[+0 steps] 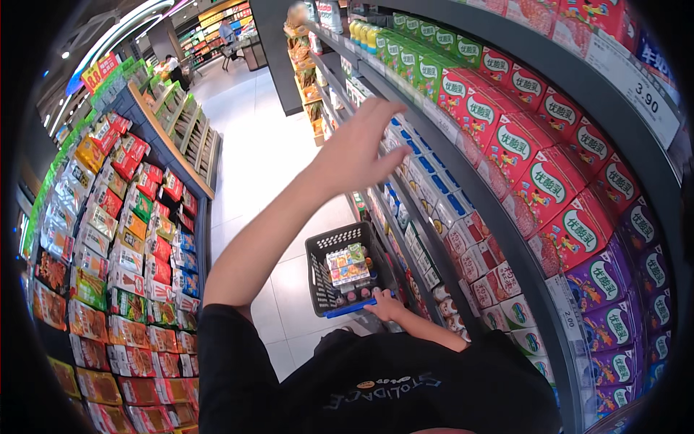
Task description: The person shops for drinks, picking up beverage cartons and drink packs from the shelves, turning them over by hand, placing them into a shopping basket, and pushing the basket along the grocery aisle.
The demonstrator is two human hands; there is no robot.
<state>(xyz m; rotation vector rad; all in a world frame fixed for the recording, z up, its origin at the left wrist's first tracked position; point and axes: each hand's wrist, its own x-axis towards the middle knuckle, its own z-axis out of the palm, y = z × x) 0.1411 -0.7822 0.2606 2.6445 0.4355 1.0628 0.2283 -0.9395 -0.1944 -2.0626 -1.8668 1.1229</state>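
My left hand (360, 149) is raised over the aisle with its fingers apart and nothing in them. It points towards the right-hand shelf, nearest to the red drink cartons (515, 138) and green drink cartons (428, 70); whether it touches the shelf I cannot tell. Down below, my right hand (387, 307) grips the blue handle (347, 311) of a dark grey shopping cart (312, 266). Inside the cart lie a multipack of small cartons (347, 267) and several bottles (350, 296) with pinkish caps.
Bagged snacks (130, 252) fill the left rack. Along the right run shelf edges with price tags (631, 84), purple cartons (604, 276) and lower packs (490, 279). A dark pillar (274, 54) and two people, one person standing (226, 35) and another person (174, 70), are beyond the tiled floor (246, 130).
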